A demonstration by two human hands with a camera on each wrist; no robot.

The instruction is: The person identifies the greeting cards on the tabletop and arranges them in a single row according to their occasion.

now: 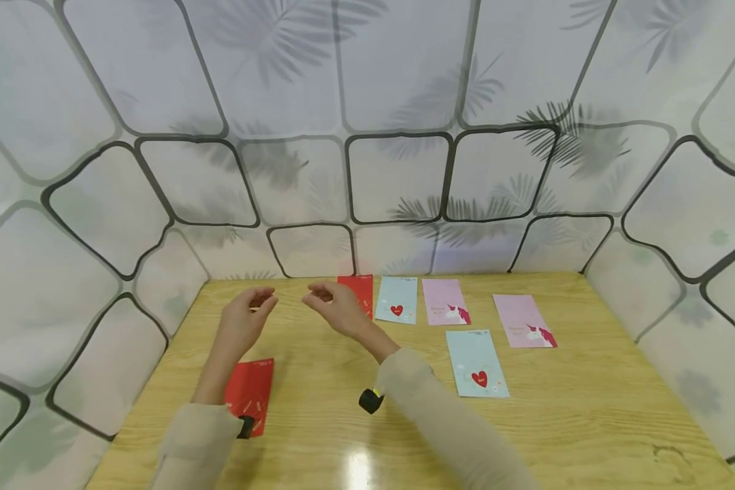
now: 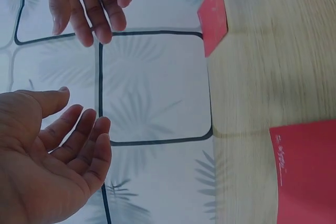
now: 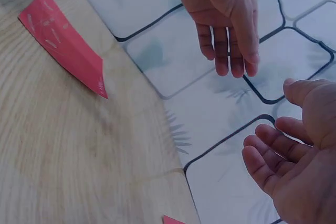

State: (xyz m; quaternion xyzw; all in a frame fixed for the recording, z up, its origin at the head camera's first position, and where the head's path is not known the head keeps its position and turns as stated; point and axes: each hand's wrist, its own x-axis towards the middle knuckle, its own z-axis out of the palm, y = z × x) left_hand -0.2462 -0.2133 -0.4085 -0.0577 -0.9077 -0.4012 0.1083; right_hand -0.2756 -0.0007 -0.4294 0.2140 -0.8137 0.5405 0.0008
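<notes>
My left hand [image 1: 245, 321] hovers above the table's left part, fingers loosely bent and holding nothing. Facing it across a gap, my right hand [image 1: 338, 310] is also raised with relaxed fingers and nothing in them. Below the left forearm lies a red card [image 1: 254, 388], partly covered by the sleeve and the wrist camera. Another red card [image 1: 360, 289] lies at the back edge, half hidden behind the right hand. In the left wrist view, both palms show bare, the left hand [image 2: 58, 156] below and the right hand [image 2: 94, 3] above.
Along the back of the wooden table [image 1: 318, 435] lie a light blue heart card [image 1: 397, 292] and a pink unicorn card [image 1: 444, 299]. A second pink card [image 1: 519, 316] is farther right, with a second blue card [image 1: 474, 357] nearer. Patterned fabric [image 1: 398, 177] walls the back and sides.
</notes>
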